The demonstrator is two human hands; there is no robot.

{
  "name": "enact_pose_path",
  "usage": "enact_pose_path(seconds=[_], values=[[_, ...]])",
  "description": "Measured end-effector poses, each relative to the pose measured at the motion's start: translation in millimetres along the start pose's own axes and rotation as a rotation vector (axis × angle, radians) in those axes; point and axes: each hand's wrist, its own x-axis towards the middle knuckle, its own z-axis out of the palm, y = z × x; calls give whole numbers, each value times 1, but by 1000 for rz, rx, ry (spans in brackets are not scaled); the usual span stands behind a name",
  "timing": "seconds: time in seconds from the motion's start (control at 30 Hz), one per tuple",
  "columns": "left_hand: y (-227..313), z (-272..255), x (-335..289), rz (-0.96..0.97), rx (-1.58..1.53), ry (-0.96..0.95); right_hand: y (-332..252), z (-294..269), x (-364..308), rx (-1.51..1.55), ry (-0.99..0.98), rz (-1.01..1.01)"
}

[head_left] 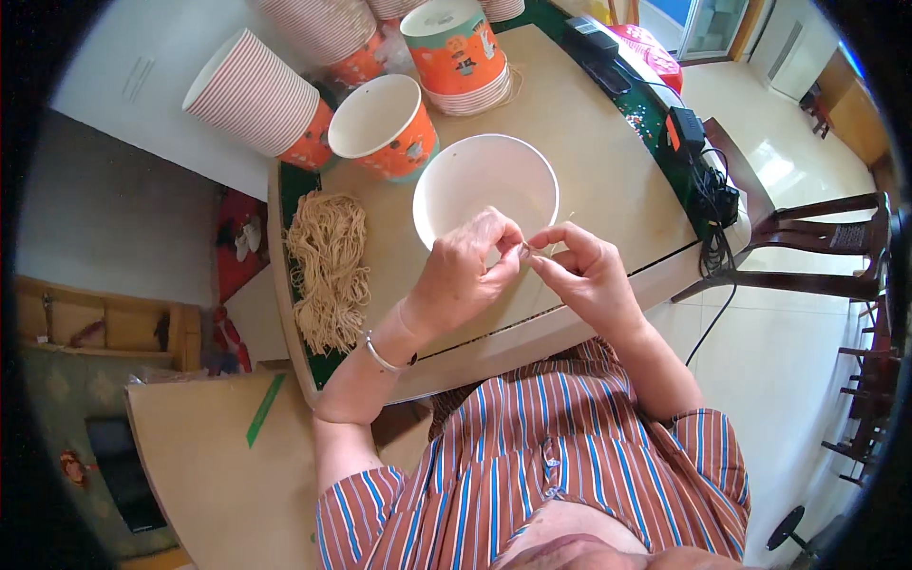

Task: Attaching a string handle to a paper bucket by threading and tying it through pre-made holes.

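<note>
Both of my hands meet over the near rim of a white paper bucket [486,180]. My left hand [475,261], with a bangle on its wrist, is closed in a pinch on a thin beige string [528,248]. From the other side my right hand [581,271] pinches the same string, thumb against forefinger. A loose end shows above the right fingers; the rest is mostly hidden. Left of the bucket lies a bundle of beige strings [330,266]. An orange printed paper bucket [385,128] stands just behind the white one.
Nested buckets [256,100] lean at the back left, beside another upright orange stack [456,57]. Black adapters and cables [708,195] lie along the table's right edge. A dark wooden chair [817,237] stands to the right. A cardboard box [209,456] is at lower left.
</note>
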Motion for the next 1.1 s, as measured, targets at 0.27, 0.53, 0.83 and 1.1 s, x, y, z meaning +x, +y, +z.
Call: enact_pose_path(seconds=[0.27, 0.53, 0.83, 1.1], values=[[-2, 1, -4, 57, 15, 35, 3, 2, 9, 11, -21, 29], [-2, 6, -8, 110, 86, 60, -1, 9, 7, -43, 25, 50], [4, 9, -11, 91, 177, 73, 3, 18, -2, -234, 158, -102], [0, 0, -11, 40, 109, 36, -12, 3, -11, -343, 114, -104]])
